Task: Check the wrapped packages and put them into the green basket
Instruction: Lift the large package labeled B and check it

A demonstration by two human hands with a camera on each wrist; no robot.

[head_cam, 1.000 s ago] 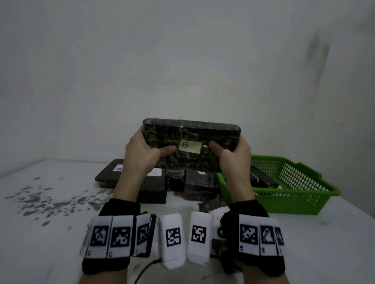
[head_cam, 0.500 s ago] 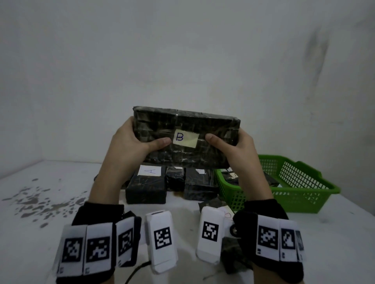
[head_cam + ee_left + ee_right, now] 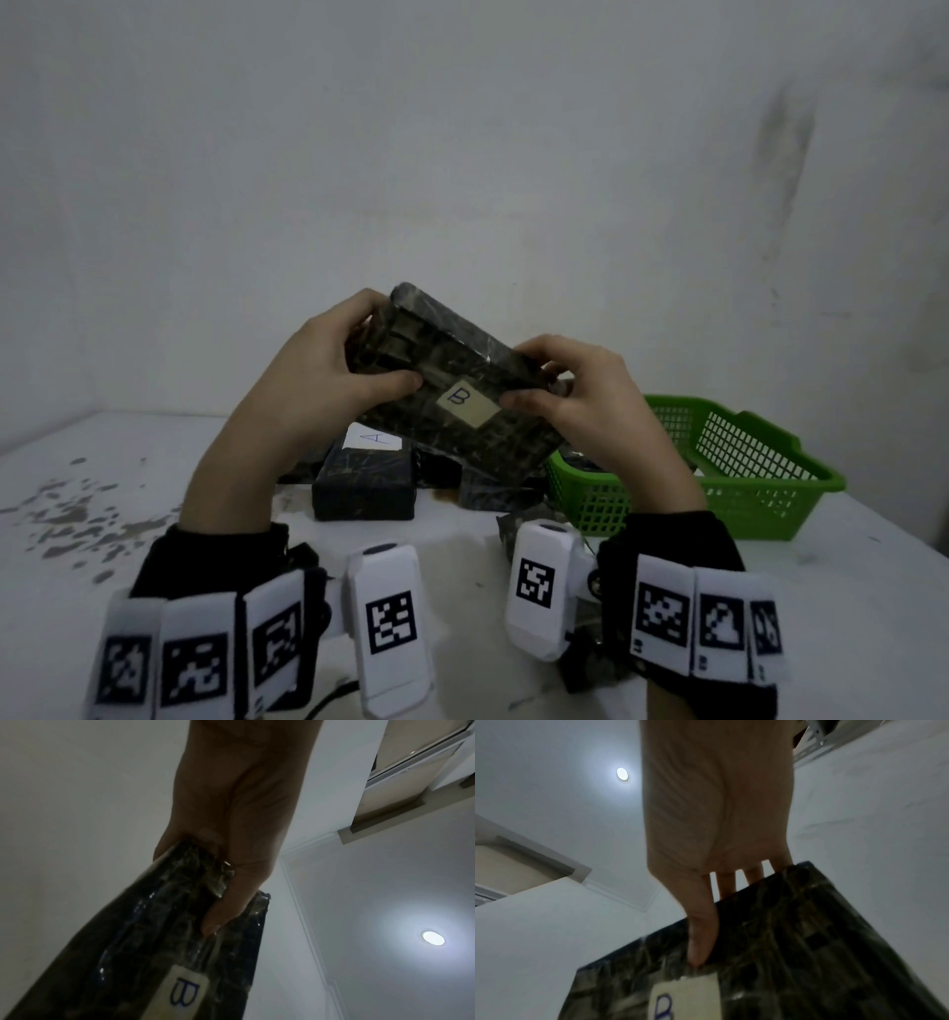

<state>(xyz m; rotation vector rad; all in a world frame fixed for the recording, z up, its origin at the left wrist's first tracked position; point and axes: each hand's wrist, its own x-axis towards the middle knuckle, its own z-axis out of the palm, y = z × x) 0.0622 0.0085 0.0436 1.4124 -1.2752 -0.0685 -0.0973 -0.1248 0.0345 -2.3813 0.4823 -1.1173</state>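
The wrapped package (image 3: 452, 390) with the label "B" (image 3: 468, 411) is in the middle of the head frame, held up in the air above the counter (image 3: 154, 514), and it is tilted: its left end is high, its right end goes down toward the green basket (image 3: 744, 462). I hold it with both hands. My left hand (image 3: 328, 370) grips the upper left end, with the thumb pressed on the front face and the fingers curled around the top edge. My right hand (image 3: 580, 401) grips the lower right part, with the thumb lying just beside the label and the fingers bent over the upper edge. In the left wrist view, the thumb (image 3: 231, 902) lies on the glossy dark wrap. In the right wrist view, the thumb (image 3: 702, 933) touches the front near the label and the other fingers go behind the package.

The green basket stands at the right of the head frame, on the counter; something dark lies inside, but I cannot tell what. Below the held package, more dark packages lie on the counter; one carries the label "A" (image 3: 375, 438). At the left of the frame the counter has dark spots (image 3: 67, 514).
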